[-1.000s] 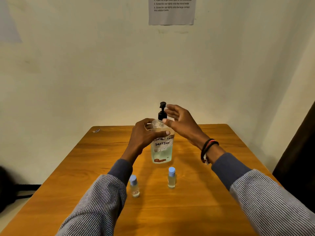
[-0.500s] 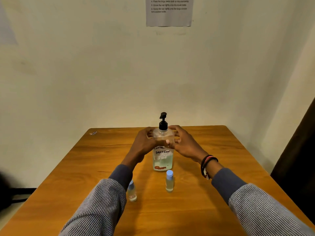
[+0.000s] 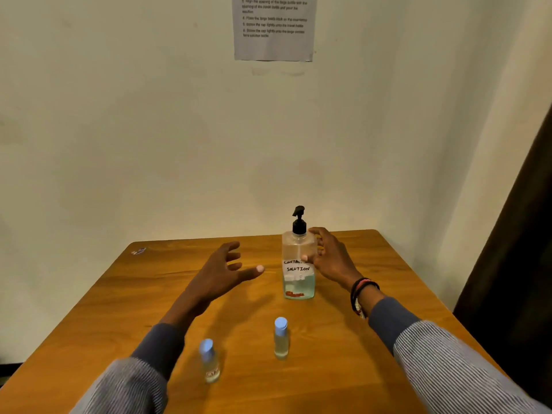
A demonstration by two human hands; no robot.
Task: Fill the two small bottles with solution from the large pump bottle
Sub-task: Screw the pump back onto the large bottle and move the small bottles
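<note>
Head view | we hold the pump bottle [image 3: 298,264] upright on the counter [image 3: 167,264] with our right hand [image 3: 331,261] curled round it, likely to steady it | left hand [image 3: 221,270] spread, empty, beside it | two small bottles [image 3: 280,339] capped, nearer us.

Upright on the table [image 3: 358,369], within the right hand's [image 3: 331,261] curl: large pump bottle [image 3: 298,264]. Well left of it, over the tabletop: left hand [image 3: 221,273]. Nearer than both hands, standing: one small bottle [image 3: 280,339] before the pump bottle, another small bottle [image 3: 210,366] beside the left forearm [image 3: 167,333].
</note>
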